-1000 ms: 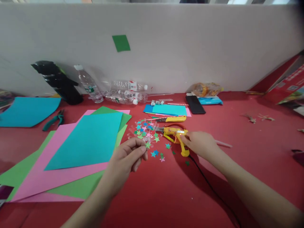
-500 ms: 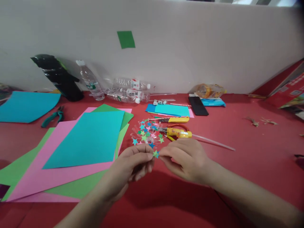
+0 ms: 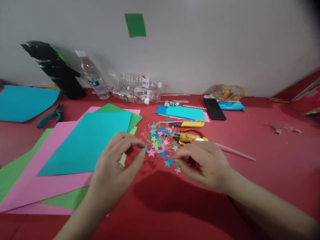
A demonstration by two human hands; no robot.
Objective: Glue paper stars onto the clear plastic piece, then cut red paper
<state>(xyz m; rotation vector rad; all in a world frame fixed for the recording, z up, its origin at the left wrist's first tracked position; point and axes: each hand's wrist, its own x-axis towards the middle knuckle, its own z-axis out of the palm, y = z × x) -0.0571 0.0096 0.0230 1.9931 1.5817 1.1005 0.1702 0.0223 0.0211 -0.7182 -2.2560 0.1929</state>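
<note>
A clear plastic piece (image 3: pixel 160 148) with splayed strips lies on the red table, dotted with small blue, green and pink stars. My left hand (image 3: pixel 117 163) is at its left side, with thumb and forefinger tips round a small blue star (image 3: pixel 145 148). At the right side, my right hand (image 3: pixel 202 165) pinches a thin green piece (image 3: pixel 173 157), seen edge-on; whether it is a star is unclear. Just below these fingers are blue stars (image 3: pixel 167 163) and a pink star (image 3: pixel 178 170).
Coloured sheets (image 3: pixel 87 143) cover the left, near teal pliers (image 3: pixel 51 116). Behind lie plastic bottles (image 3: pixel 135 95), a black spray bottle (image 3: pixel 60 73), small cards (image 3: pixel 186 112) and a phone (image 3: pixel 215 108). A yellow cutter (image 3: pixel 192 124) and yellow-handled pliers (image 3: pixel 190 137) lie right of the stars.
My hands have moved apart from a shared green star. The left went left to a blue star; the right stays pinched near the right side. The view has tilted down slightly.
</note>
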